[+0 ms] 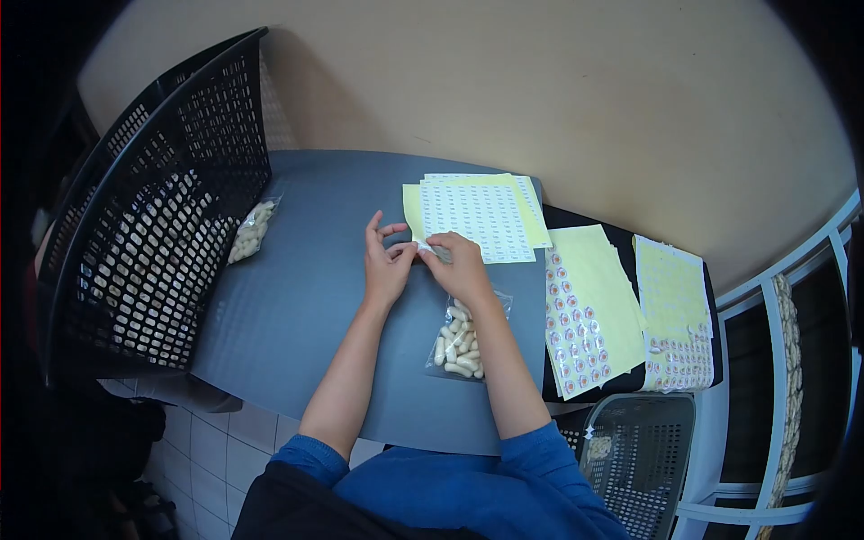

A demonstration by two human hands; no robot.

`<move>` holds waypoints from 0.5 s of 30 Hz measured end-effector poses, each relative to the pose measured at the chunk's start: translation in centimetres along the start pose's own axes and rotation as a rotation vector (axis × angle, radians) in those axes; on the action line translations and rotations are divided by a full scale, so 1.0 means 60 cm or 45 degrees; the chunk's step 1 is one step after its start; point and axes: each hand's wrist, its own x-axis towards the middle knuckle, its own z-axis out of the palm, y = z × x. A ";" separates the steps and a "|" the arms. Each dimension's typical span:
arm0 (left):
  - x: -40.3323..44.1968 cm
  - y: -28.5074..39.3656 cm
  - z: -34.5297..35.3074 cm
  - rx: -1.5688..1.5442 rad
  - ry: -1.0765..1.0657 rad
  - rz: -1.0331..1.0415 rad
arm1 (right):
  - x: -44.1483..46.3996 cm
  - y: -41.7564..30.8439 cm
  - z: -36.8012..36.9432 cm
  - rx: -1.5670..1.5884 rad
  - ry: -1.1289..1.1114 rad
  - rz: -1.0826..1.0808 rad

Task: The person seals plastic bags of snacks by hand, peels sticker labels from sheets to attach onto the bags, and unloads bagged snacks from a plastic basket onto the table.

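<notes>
A sheet of small printed labels point(472, 216) on yellow backing lies on the grey table, on top of other sheets. At its near left corner, my left hand point(387, 261) pinches the sheet's edge between thumb and forefinger, its other fingers raised and apart. My right hand point(457, 266) is closed on the same corner, thumb and fingertips nearly touching those of the left. A small white bit shows between the fingertips; whether a label has come loose there is too small to tell. Partly hidden under my right forearm is a clear plastic bag point(459, 342) of pale, oblong pieces.
A tall black perforated basket point(171, 180) with many pale pieces stands at the left. Beside it lies another filled bag point(253, 231). Sheets of round stickers point(576, 333) and more sticker sheets point(675, 315) rest at the right, above a dark basket point(639, 459).
</notes>
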 end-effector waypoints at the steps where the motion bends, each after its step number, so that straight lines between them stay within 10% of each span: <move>1: 0.000 0.000 0.000 0.023 0.002 0.006 | 0.001 0.000 -0.001 0.000 0.001 0.000; 15: -0.005 0.017 0.007 0.055 -0.013 0.009 | 0.004 -0.009 -0.004 0.063 0.182 -0.021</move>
